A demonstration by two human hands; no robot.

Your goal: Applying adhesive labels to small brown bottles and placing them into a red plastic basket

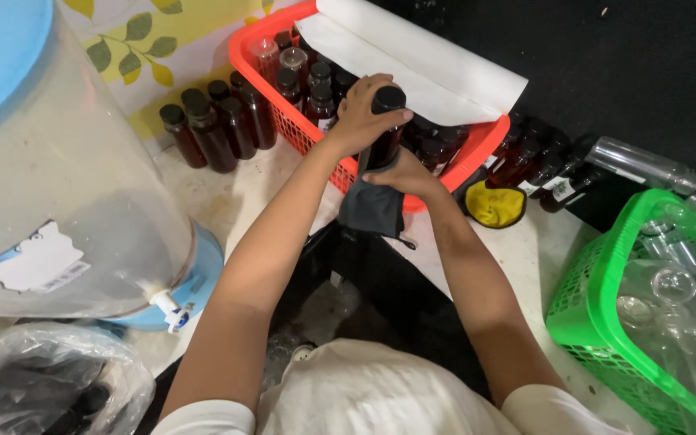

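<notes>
Bottle (pixel 383 133) with a black cap sits gripped in the left hand (pixel 360 113); the right hand (pixel 404 176) clutches a grey cloth (pixel 372 205) against it. Many filled bottles already fill the red basket (pixel 304 133).

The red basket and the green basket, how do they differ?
The red basket holds dark, capped bottles and has white paper lying over it; the green basket holds clear, empty-looking bottles and is uncovered. The red one sits ahead of the hands, the green one to the right. Both are plastic mesh.
</notes>
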